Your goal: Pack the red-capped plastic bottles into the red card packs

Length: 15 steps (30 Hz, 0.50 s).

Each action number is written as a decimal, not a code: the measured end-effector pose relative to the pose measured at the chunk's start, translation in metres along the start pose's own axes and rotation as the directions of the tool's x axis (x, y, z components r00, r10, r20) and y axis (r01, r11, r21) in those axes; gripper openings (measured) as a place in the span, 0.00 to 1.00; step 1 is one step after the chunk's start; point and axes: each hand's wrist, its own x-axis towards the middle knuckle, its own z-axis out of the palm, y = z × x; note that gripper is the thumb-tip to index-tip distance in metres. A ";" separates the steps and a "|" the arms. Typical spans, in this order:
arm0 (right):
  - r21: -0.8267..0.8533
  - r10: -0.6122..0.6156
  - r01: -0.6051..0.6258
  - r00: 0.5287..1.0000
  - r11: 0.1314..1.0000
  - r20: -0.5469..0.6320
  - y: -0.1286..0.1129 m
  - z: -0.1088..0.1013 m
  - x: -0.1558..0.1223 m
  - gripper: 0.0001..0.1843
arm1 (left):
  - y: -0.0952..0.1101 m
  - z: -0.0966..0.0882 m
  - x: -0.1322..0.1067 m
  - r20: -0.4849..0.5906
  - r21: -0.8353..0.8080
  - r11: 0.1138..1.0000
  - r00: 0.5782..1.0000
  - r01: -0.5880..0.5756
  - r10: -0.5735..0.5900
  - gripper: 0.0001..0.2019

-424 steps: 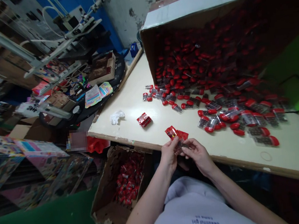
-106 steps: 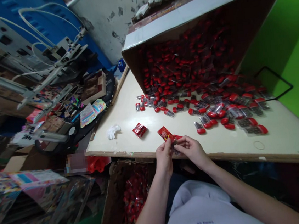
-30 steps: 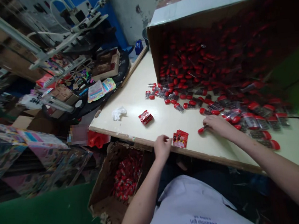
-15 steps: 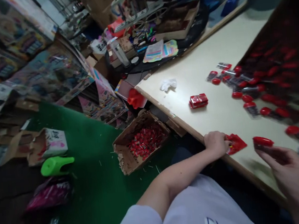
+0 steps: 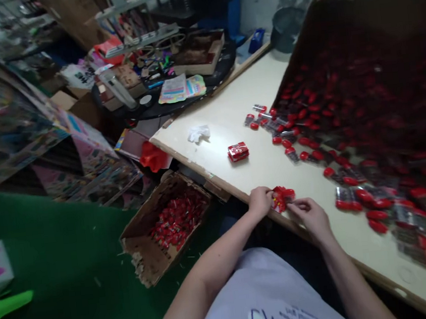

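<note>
Now | left hand (image 5: 260, 200): grip pinching red foil packets (image 5: 281, 198) at near edge of surface (image 5: 217, 123) | right hand (image 5: 310, 217): touching packets, grip state cannot tell | cardboard box (image 5: 142, 253): near left, below edge

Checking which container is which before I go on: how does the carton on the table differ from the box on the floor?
The carton lies tipped on the table, open toward the tabletop, while the floor box sits upright. The carton is far larger than the floor box. The carton holds clear tubes with red caps; the floor box holds small red packets. Both are brown cardboard and both are filled with red-coloured items.
</note>
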 end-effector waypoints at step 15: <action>0.310 -0.021 0.052 0.995 0.949 -0.101 -0.021 -0.013 -0.025 0.23 | 0.024 -0.002 -0.004 0.081 -0.533 0.807 0.965 0.254 -0.251 0.17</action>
